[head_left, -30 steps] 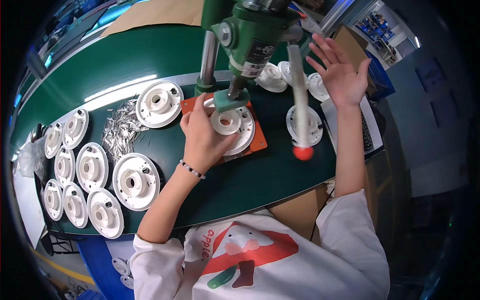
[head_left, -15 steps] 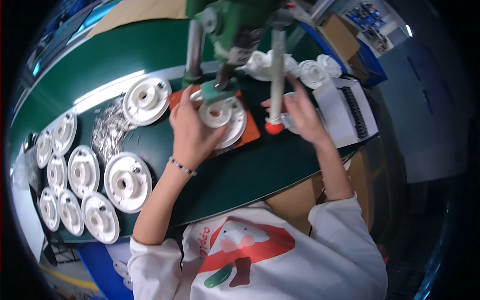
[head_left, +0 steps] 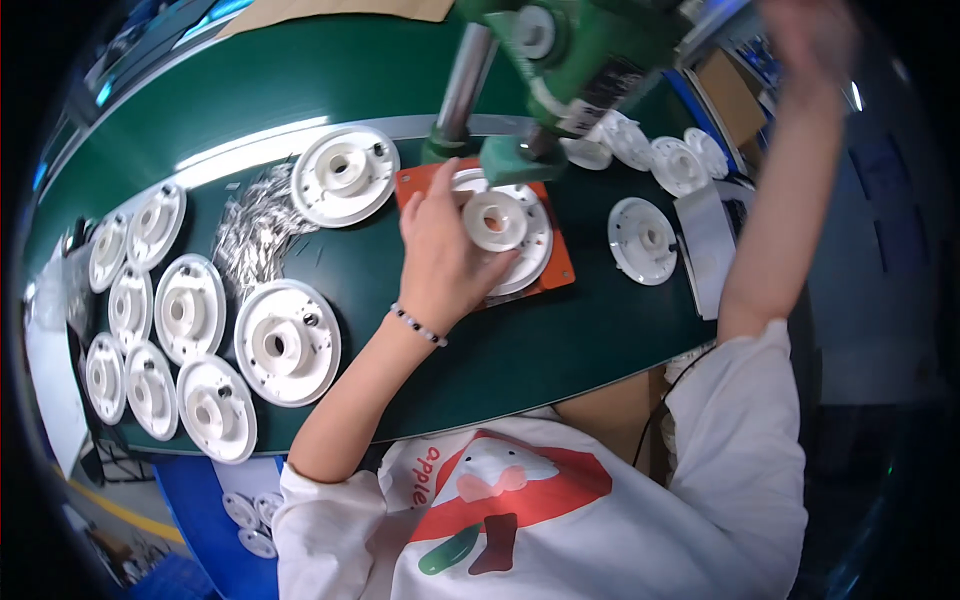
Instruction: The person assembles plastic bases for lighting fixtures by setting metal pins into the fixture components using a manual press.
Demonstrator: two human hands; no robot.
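My left hand (head_left: 445, 255) lies on a white round plastic disc (head_left: 510, 225), fingers curled over its left edge. The disc sits on an orange base plate (head_left: 562, 276) under the head of a green press (head_left: 570, 60). My right hand (head_left: 812, 35) is raised high at the upper right, beside the press; it is blurred, and what it holds cannot be made out. The press lever is not visible.
Several more white discs (head_left: 285, 340) lie in rows at the left of the green table (head_left: 560, 345), one (head_left: 345, 172) just left of the press. A pile of small metal pins (head_left: 255, 215) lies between them. Other discs (head_left: 643, 238) sit at the right.
My right hand was down at the press lever half a second ago and has swung up to the upper right. My left hand has stayed on the disc under the press.
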